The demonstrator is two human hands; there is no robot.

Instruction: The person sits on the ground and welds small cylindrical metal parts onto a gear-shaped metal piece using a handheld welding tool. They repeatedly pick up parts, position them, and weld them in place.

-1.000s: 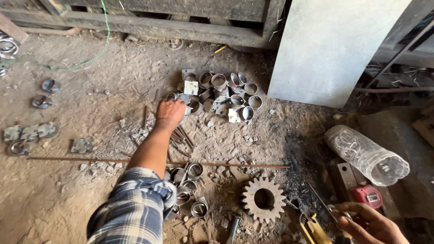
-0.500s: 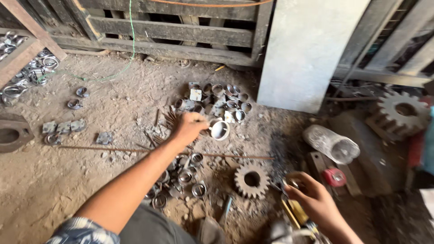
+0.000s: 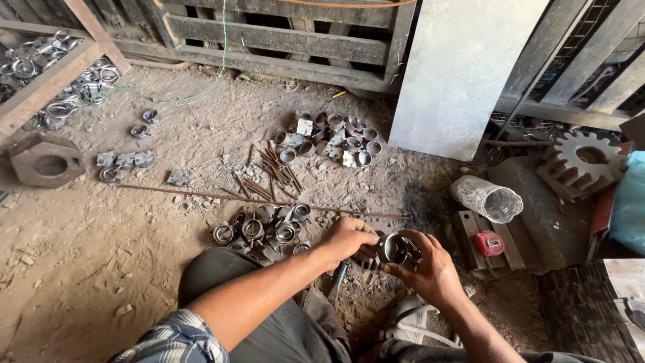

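A worker's right hand (image 3: 430,269) pinched a short metal ring (image 3: 393,248) between thumb and fingers, while the left hand (image 3: 349,239) closed on its near side. A slip could have dropped it among the loose rings (image 3: 269,232) just left of the grip.

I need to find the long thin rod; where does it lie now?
In the head view the rod lies flat on the dirt floor, running left to right across the middle, between the far ring pile and the near ring pile.
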